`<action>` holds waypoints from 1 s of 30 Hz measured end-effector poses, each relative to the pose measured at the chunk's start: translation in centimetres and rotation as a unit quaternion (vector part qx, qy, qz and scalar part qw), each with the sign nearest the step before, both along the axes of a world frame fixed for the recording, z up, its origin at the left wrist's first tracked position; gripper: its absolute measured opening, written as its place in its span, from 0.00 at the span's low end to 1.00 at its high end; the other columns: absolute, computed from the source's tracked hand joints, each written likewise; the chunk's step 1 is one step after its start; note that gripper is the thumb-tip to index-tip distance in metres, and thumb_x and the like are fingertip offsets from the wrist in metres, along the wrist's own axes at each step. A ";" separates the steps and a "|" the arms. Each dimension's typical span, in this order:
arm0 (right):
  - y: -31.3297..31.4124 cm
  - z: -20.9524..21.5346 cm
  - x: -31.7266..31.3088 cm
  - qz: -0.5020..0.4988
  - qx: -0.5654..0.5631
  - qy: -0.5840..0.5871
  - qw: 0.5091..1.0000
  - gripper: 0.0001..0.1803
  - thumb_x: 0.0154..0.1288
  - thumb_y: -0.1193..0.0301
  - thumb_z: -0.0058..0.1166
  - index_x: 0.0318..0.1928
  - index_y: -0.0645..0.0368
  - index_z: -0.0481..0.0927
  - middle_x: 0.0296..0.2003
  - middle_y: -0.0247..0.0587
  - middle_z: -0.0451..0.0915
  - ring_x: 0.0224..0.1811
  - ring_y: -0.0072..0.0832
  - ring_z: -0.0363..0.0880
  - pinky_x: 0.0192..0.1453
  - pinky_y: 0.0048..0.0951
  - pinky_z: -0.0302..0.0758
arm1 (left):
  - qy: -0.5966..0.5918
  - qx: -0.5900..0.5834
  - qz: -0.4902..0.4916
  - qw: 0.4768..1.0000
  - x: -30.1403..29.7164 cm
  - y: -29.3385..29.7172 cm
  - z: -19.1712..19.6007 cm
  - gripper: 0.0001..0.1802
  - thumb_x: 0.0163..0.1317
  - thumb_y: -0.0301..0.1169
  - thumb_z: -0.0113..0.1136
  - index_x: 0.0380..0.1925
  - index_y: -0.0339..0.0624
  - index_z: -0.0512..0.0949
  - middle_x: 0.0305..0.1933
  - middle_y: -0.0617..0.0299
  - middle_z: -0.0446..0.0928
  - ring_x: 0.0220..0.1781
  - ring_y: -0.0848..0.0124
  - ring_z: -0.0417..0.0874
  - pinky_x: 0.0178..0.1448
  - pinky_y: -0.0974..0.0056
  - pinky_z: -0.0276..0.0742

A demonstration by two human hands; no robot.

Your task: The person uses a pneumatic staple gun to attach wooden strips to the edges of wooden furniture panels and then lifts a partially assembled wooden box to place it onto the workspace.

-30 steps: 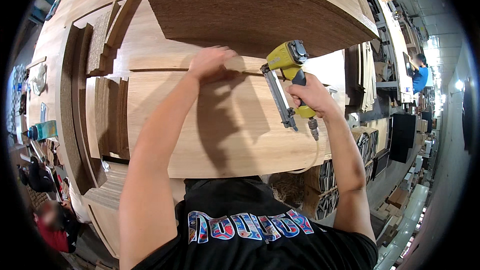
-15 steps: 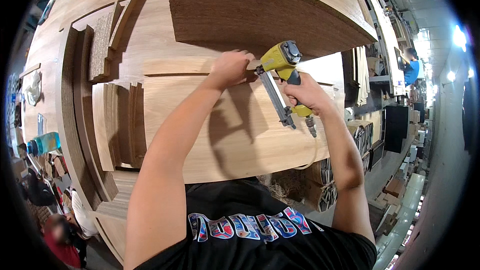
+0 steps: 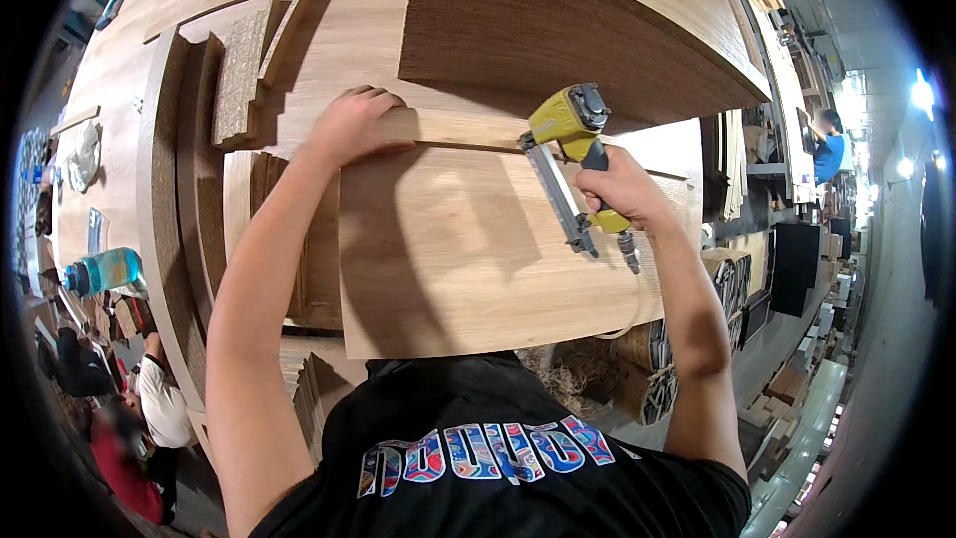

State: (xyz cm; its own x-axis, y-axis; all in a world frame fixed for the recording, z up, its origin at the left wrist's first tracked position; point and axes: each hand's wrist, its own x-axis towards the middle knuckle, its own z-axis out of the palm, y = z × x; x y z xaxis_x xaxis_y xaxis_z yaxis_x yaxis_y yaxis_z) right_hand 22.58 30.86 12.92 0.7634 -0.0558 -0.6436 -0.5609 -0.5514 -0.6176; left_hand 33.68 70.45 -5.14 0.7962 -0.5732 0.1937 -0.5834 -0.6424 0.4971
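Note:
My right hand is wrapped round the handle of a yellow nail gun, its grey magazine slanting down toward me. The gun's nose is at the wooden strip; whether it touches cannot be told. That narrow, light strip lies along the far side of a flat wood-grain panel. My left hand grips the strip's left end, fingers over the far side and thumb on the near side. An air hose hangs from the gun's fitting over the panel's right edge.
A large board with a dark brown side stands beyond the strip. To the left are long upright boards and chipboard offcuts. A blue bottle lies farther left. Other people, one in a red top, are at lower left and far right.
My left hand has slid left along the strip, from near the gun's nose to the strip's left end. The nail gun stays over the strip in my right hand. The view has shifted slightly.

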 end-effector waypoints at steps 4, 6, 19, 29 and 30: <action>3.6 -0.4 0.7 0.018 0.000 0.006 1.000 0.05 0.67 0.74 0.63 0.33 0.61 0.81 0.22 0.31 0.81 0.23 0.17 0.78 0.30 0.25 0.73 | -0.018 0.014 -0.015 1.000 0.9 0.5 -2.2 0.31 0.57 0.51 0.83 0.55 0.46 0.88 0.54 0.55 0.90 0.60 0.51 0.90 0.68 0.49 0.86; 4.6 0.0 0.9 0.018 -0.009 0.010 1.000 0.05 0.66 0.74 0.62 0.33 0.60 0.81 0.22 0.29 0.81 0.23 0.17 0.77 0.31 0.26 0.73 | -0.013 0.016 -0.028 0.999 0.9 0.1 -1.6 0.31 0.57 0.52 0.82 0.55 0.46 0.88 0.54 0.55 0.90 0.60 0.51 0.90 0.67 0.49 0.87; 5.6 -0.2 0.9 -0.010 -0.015 0.016 1.000 0.05 0.68 0.72 0.61 0.35 0.60 0.82 0.22 0.28 0.79 0.23 0.16 0.76 0.31 0.26 0.72 | 0.040 0.040 -0.006 0.998 0.5 -0.2 0.3 0.34 0.56 0.56 0.83 0.53 0.46 0.87 0.54 0.54 0.90 0.61 0.50 0.90 0.66 0.48 0.88; 8.7 0.4 1.2 0.027 0.011 -0.005 1.000 0.07 0.69 0.71 0.62 0.33 0.60 0.82 0.22 0.29 0.79 0.24 0.17 0.76 0.32 0.27 0.72 | 0.028 -0.015 0.000 0.999 -0.1 0.1 0.1 0.34 0.55 0.54 0.86 0.54 0.45 0.87 0.54 0.53 0.89 0.60 0.49 0.89 0.64 0.48 0.88; 9.6 0.6 1.6 0.039 0.013 -0.010 0.999 0.08 0.69 0.72 0.62 0.32 0.60 0.82 0.22 0.29 0.79 0.24 0.17 0.76 0.32 0.27 0.72 | 0.034 -0.021 -0.003 0.999 0.0 0.2 0.1 0.34 0.55 0.54 0.86 0.54 0.45 0.87 0.54 0.53 0.89 0.60 0.48 0.89 0.64 0.48 0.88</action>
State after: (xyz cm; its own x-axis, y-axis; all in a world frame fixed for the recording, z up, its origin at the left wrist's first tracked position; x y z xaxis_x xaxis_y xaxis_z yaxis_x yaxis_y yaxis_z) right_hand 24.22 40.41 13.49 0.7778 0.0220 -0.6281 -0.5036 -0.5762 -0.6437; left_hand 33.69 70.70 -5.01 0.8054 -0.5700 0.1628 -0.5505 -0.6174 0.5619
